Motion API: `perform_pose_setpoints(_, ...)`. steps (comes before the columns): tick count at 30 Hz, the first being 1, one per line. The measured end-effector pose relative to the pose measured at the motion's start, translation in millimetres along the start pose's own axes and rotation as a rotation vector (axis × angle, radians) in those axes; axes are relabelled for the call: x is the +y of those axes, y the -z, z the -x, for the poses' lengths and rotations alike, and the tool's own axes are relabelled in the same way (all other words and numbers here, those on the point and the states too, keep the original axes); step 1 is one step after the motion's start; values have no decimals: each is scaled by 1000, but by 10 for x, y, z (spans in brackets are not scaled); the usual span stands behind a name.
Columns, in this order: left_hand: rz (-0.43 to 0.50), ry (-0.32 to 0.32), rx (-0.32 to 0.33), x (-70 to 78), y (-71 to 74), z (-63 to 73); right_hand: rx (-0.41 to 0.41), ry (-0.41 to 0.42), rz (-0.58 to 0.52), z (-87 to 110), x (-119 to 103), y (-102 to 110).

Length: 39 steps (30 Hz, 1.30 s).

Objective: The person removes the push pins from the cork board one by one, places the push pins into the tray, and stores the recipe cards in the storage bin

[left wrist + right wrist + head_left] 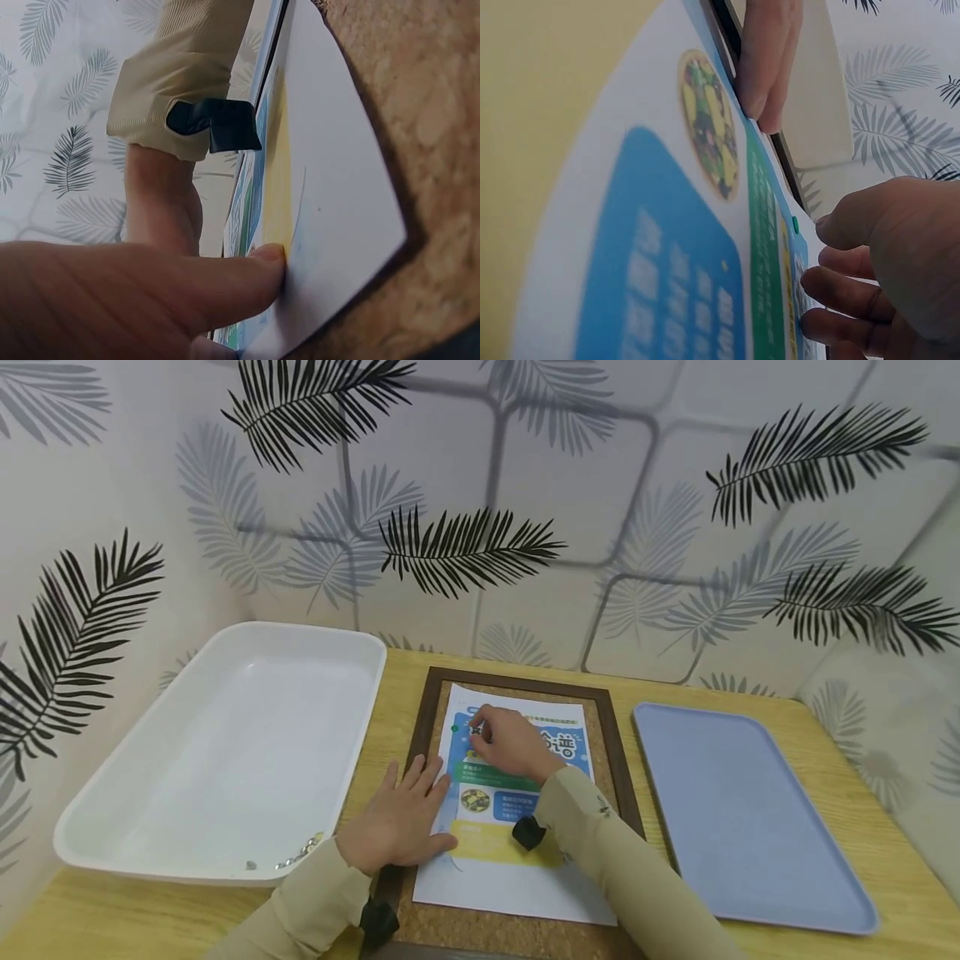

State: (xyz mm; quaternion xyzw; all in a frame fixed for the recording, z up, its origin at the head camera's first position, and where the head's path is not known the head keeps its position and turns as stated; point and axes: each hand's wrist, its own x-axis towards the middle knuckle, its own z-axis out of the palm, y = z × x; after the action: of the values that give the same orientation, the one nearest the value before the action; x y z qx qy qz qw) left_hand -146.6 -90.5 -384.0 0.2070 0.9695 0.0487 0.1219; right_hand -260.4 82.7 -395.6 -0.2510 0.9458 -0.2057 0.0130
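Note:
A printed poster (480, 881) lies on a cork board (450, 931) with a dark brown frame. My left hand (401, 818) rests on the poster's left edge with its fingers spread; in the left wrist view the thumb (240, 289) touches the sheet. Near the poster's upper left, my right hand (513, 743) has its fingers bent. The right wrist view shows a gap between the right thumb (847, 221) and the fingers, with nothing visible held there. A small green pushpin (454, 727) sits at the poster's upper left, beside the right hand.
To the left stands a large white tray (225, 760), with several small shiny and yellow pieces (300, 852) in its front corner. A flat blue-grey tray (750, 810) lies right of the board. Behind the wooden table (397, 693) rises a leaf-patterned wall.

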Motion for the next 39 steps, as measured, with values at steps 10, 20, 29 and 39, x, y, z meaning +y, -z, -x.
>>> perform_pose_setpoints(10,-14,2,0,-6,-18,-10,-20,-30,-4,-114,-62,-91)
perform_pose_setpoints(20,-5,5,-12,-8,12,3,-17,-83,-33,-208,-89,-127)
perform_pose_setpoints(29,17,-1,-15,-20,4,19,-22,-103,-49,-294,-114,-165)
perform_pose_setpoints(39,11,-3,-17,-5,17,20,-86,-120,-36,-339,-94,-147)
